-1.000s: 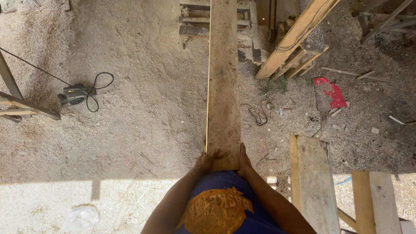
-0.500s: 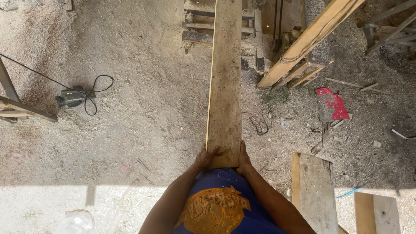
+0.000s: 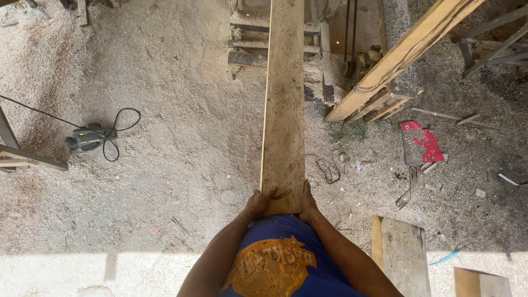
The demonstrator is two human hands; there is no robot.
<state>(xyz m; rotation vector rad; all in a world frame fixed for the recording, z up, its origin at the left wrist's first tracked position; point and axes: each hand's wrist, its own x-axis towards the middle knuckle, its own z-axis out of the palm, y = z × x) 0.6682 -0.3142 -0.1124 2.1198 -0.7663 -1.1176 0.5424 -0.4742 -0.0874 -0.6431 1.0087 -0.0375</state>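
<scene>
I see a long wooden plank (image 3: 284, 104) running up the frame's centre; my left hand (image 3: 257, 202) and right hand (image 3: 307, 202) clamp its near end, fingers curled around the edges.

Daylight, mostly shade. Hard sun falls only across the bottom strip of sawdust ground (image 3: 82, 275), washed out near white there, with a sharp shadow edge running straight across. Above that line the light is even and soft, colours muted. The plank (image 3: 283, 110) I hold is sharp along its whole length. Wide lens: lines lean outward toward the corners. No motion blur.
</scene>
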